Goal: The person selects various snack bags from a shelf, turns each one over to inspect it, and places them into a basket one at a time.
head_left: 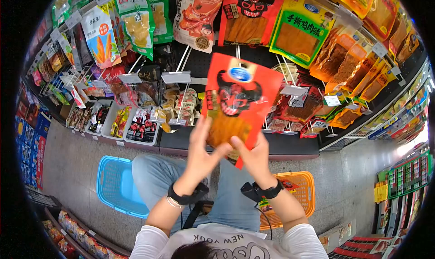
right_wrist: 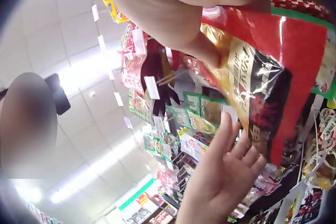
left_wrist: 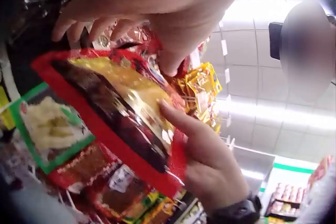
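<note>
A red snack packet (head_left: 238,84) with a black horned face and a clear window showing orange-brown food hangs in front of the shelf, slightly tilted. My right hand (head_left: 256,157) grips its lower right part, the thumb lying across the window. At the lower left edge is my left hand (head_left: 201,155), its thumb pointing towards the other thumb. In the right wrist view the left hand (right_wrist: 218,176) shows loosely extended fingers beside the packet's edge. A similar red packet (head_left: 251,16) hangs on the rack right behind.
Hooks with price tags carry a green-and-yellow packet (head_left: 302,30) and other snacks. Trays of small wrapped snacks (head_left: 142,125) line the lower shelf. A blue basket (head_left: 103,182) stands left of my legs, an orange basket (head_left: 310,193) holding packets to the right.
</note>
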Available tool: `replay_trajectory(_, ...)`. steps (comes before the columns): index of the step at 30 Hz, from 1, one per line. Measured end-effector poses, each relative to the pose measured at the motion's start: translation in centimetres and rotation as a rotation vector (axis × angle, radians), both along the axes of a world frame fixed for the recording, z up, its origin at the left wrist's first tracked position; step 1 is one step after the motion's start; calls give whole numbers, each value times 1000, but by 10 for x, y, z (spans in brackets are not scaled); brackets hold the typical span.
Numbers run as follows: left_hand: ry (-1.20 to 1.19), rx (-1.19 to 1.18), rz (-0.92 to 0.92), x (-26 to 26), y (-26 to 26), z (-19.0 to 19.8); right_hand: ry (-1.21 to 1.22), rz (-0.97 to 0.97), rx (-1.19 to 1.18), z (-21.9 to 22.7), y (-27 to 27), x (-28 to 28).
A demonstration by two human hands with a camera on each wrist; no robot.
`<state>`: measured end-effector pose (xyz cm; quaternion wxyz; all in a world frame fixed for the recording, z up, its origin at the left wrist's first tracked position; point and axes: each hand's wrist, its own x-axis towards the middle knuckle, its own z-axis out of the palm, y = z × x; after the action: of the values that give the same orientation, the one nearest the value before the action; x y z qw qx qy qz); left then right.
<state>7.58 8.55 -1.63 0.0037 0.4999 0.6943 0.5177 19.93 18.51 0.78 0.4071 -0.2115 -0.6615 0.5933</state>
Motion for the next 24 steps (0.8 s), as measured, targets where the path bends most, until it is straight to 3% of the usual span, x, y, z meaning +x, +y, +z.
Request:
replay_trajectory(1, -75, -43, -57, 16, -3, 3, 32, 79, -76, -6, -9, -5)
replay_trajectory(3, -687, 172, -304, 31, -1, 5, -118, 144, 191, 5, -28, -3)
replay_trajectory(4, -796, 262, -322, 30, 0, 1, -91, 167, 366, 2, -29, -2)
replay_trajectory(5, -754, 237, -305, 21, -1, 0, -126, 192, 460, -1, -28, -2)
replay_trajectory(7, -1163, 286, -366, 16, -8, 17, -191, 239, 649, -4, -23, 2)
replay_trajectory(9, -1293, 305, -313, 10, -11, 12, -250, 282, 687, 0, -9, 5)
replay_trajectory(11, -1322, 312, -309, 10, -14, 16, -236, 142, 485, -2, -2, 5)
replay_trajectory(13, -1317, 284, -319, 6, -17, 14, -286, 25, 498, -11, 12, 6)
replay_trajectory(16, -1340, 245, -325, 1, -21, 5, -63, 233, -66, -16, 25, 10)
replay_trajectory(19, -1336, 201, -336, -2, -24, 1, -93, 358, -289, -23, 29, 19)
replay_trajectory(24, -1407, 178, -316, -8, -25, -7, -106, 333, -313, -21, 27, 22)
